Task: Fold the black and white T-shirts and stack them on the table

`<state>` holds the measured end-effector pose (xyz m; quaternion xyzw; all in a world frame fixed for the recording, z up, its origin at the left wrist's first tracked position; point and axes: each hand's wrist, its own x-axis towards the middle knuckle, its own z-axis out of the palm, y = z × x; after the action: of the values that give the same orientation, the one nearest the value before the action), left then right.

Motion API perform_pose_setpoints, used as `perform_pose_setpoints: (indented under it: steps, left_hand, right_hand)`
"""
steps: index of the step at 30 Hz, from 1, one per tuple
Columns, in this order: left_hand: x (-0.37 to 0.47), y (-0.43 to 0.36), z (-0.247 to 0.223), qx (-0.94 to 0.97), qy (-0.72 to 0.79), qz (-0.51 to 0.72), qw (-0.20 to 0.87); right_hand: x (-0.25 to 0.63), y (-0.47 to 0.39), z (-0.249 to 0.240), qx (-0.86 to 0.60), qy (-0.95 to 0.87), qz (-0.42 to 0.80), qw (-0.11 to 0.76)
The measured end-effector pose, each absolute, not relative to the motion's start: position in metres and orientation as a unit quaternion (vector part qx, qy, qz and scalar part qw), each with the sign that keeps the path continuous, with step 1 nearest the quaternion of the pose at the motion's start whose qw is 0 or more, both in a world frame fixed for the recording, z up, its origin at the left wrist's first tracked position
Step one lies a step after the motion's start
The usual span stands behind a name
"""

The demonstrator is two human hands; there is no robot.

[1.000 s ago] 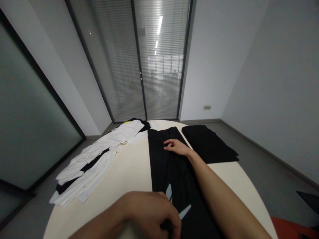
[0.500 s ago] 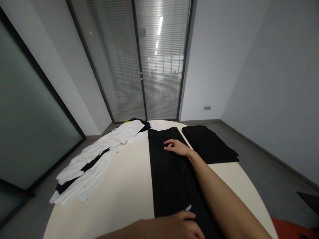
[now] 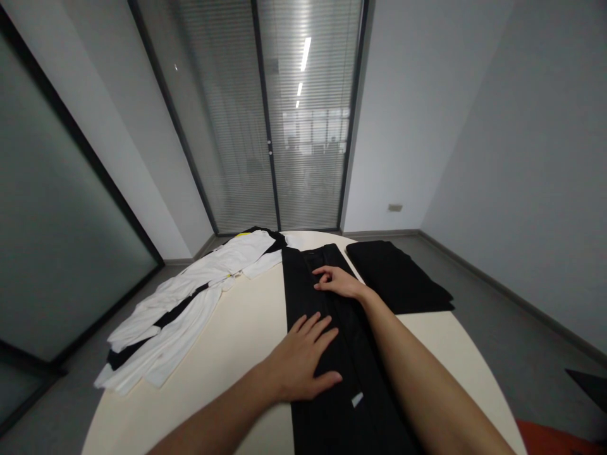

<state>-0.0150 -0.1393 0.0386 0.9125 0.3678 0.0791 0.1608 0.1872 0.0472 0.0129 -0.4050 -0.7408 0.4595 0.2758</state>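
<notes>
smoothing seems in hand: black garment is laid on the table, left hand spread over it; whether it's pinched by the curled right hand can't be told. light pressure's probably needed next.

Blk garment flat on tbl
</notes>
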Motion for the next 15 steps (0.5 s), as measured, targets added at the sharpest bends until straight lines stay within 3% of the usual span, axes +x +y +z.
perform_pose_setpoints:
  steps: [10,15]
  left_hand:
    - [-0.008,-0.14,0.042,0.909,0.364,0.072,0.19]
    - [-0.013,-0.137,0.045,0.912,0.362,0.046,0.188]
  right_hand:
    - [0.188,0.04,0.034,-0.476,-0.805,0.309,0.173]
    - [0.178,0.025,0.034,-0.542,-0.811,0.155,0.158]
